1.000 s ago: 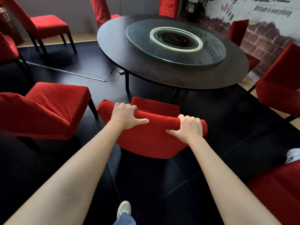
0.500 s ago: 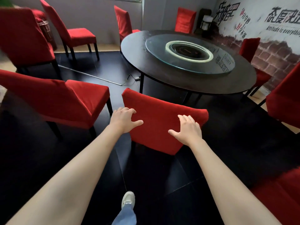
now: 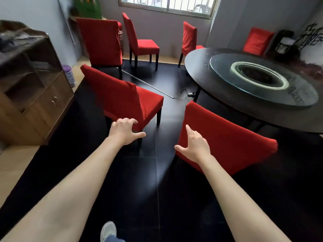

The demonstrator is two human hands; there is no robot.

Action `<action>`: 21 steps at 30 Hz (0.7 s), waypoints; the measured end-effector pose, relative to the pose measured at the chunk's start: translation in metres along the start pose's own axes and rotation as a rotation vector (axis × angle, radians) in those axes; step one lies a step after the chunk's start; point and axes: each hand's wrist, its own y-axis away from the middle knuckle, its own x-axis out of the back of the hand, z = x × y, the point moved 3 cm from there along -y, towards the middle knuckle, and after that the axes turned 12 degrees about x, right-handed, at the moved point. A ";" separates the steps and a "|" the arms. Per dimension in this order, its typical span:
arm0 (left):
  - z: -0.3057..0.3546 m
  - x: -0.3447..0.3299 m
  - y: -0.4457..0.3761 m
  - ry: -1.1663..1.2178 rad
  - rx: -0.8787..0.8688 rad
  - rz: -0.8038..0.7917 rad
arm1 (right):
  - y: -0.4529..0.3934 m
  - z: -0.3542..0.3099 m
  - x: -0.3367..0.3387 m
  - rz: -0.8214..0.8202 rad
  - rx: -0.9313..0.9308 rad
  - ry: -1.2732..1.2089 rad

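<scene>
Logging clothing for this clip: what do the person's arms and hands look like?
The left forearm and right forearm are bare to the frame's edge, with no sleeve in view. The left hand and right hand carry no glove, ring, watch or bracelet. Below, a light grey shoe and a blue trouser leg show.

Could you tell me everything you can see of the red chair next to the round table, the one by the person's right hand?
The red chair is seen from behind: a tall, flat backrest under a smooth red fabric cover that falls low. It stands upright on the glossy black floor, facing the round dark table. Its seat is hidden behind the backrest. The right hand, fingers straight, lies before its left edge; whether it touches cannot be told.
</scene>
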 end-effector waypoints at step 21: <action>-0.273 0.101 -0.198 0.121 0.231 0.012 | -0.271 -0.245 -0.070 -0.029 0.160 0.002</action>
